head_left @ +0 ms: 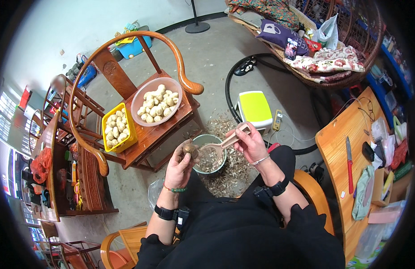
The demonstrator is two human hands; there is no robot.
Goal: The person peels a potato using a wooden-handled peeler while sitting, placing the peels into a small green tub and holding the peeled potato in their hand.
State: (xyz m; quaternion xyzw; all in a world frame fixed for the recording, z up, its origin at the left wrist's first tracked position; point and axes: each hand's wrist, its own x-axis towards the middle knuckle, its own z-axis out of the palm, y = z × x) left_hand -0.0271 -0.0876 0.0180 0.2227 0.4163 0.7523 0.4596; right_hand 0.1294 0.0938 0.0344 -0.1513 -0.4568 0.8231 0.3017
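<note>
Over the grey bucket [209, 154], peeling is well underway.
Left hand [179, 165] is closed round a brown unpeeled tuber [190, 149]; right hand [249, 141] grips a beige scraper [225, 142] above the bucket. Beyond the bucket, on the wooden chair [167, 123], peeled pale pieces fill a pink bowl [156, 107] and a yellow crate [119, 127]; peelings [230, 168] litter the floor beside it.

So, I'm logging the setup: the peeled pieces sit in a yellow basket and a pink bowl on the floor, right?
Not on the floor. The head view shows the yellow basket and the pink bowl of peeled pieces resting on the seat of the wooden chair.
</note>
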